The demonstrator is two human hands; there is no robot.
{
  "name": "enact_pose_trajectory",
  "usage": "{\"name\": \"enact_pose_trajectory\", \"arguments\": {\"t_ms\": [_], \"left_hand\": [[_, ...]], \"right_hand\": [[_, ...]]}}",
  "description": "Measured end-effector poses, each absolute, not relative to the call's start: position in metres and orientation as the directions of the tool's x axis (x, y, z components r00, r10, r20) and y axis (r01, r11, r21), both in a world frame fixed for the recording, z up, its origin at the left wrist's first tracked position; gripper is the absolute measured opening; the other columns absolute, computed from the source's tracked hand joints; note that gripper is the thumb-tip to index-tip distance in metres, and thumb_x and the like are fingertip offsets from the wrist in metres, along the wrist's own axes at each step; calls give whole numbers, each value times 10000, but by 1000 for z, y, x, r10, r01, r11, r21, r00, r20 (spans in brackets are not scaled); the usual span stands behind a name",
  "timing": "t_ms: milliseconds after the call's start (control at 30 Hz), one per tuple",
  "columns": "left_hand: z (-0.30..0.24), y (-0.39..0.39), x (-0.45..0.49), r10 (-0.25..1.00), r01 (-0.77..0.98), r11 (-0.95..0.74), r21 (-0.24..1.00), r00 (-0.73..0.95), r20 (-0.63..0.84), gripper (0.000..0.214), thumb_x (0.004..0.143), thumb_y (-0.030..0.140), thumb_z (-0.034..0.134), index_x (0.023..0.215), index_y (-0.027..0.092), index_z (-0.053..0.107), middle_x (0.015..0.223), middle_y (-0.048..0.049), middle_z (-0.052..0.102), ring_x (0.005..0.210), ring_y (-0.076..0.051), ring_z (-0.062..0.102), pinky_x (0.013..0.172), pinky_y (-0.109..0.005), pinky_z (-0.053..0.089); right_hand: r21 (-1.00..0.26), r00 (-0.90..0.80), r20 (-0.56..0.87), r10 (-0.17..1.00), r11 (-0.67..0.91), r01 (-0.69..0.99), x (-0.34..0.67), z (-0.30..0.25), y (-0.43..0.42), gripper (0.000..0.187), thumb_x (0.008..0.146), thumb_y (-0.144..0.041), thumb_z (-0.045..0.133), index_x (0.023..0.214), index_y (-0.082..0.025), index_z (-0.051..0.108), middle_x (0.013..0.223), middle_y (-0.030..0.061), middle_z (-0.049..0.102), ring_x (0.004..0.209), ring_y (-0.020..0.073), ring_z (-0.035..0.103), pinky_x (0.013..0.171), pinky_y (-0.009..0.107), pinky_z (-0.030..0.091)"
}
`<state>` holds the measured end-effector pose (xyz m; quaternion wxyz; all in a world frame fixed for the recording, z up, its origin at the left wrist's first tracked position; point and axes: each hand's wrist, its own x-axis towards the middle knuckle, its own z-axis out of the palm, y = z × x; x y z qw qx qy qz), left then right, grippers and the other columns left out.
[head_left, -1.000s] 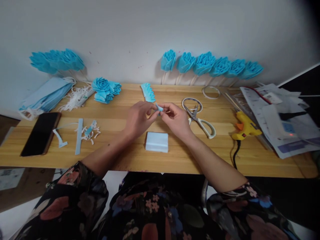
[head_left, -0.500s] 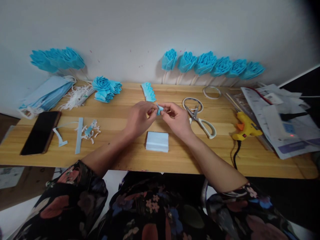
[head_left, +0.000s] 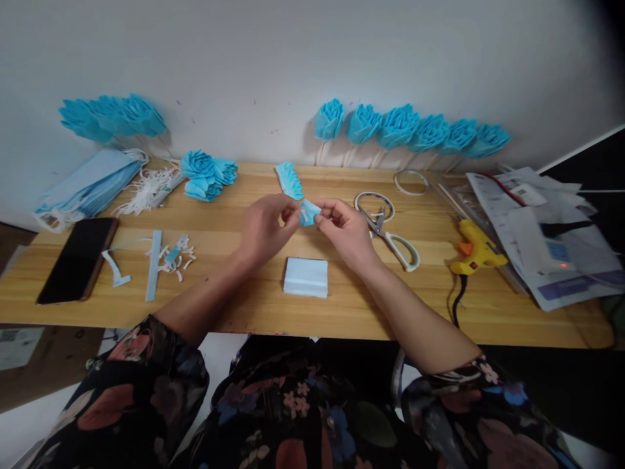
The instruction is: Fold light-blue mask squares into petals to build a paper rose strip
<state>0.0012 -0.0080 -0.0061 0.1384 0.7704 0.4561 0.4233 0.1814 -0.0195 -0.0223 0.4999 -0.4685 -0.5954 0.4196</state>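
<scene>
Between my two hands, above the middle of the table, is a small blue fabric petal. My left hand pinches its left edge, and the fingers of my right hand are closed on its right edge. Just beyond my fingertips lies a row of folded blue petals. Nearer to me, below the hands, sits a stack of pale blue fabric squares. White-handled scissors rest beside my right hand, their blades over a roll of tape.
Blue fabric flowers on sticks lean against the wall, with more flowers lying at left. Face masks, a phone and cut scraps occupy the left side. On the right are a yellow glue gun, another tape ring and papers.
The blue petal, mostly hidden and bunched between my fingertips before, now shows wider and more spread. My left hand has shifted slightly left. The things on the table stay put.
</scene>
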Motion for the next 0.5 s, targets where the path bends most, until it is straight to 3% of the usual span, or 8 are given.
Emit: {"name": "enact_pose_trajectory", "arguments": {"t_ms": [133, 267, 400, 500], "left_hand": [[13, -21, -46, 846, 682, -430, 591, 75, 528, 113, 828, 207, 601, 719, 206, 631, 661, 10, 624, 611, -130, 514, 588, -294, 386], [17, -49, -122, 890, 845, -216, 488, -34, 454, 92, 838, 293, 643, 761, 243, 649, 664, 36, 614, 602, -135, 517, 590, -300, 377], [7, -69, -182, 936, 935, -60, 350, -69, 345, 313, 879, 423, 573, 626, 241, 542, 581, 16, 507, 576, -180, 488, 564, -316, 292], [5, -70, -195, 903, 954, -114, 278, -17, 430, 132, 798, 426, 653, 775, 298, 631, 722, -27, 603, 792, -297, 590, 628, -373, 345]], "right_hand": [[-993, -22, 122, 992, 122, -4, 186, -24, -14, 300, 762, -330, 681, 1038, -214, 709, 829, -15, 669, 711, 120, 585, 703, 290, 517], [-991, -47, 59, 997, 53, -120, 185, -21, -14, 320, 728, -343, 715, 1019, -210, 711, 822, -14, 658, 703, 115, 579, 706, 295, 538], [-987, -75, 23, 997, 11, -161, 184, -18, -15, 327, 723, -366, 725, 1015, -219, 721, 822, -11, 646, 733, 121, 582, 721, 304, 560], [-982, -82, 9, 997, -7, -190, 184, -17, -16, 331, 704, -360, 734, 1004, -218, 723, 773, -26, 608, 712, 112, 566, 706, 288, 557]]}}
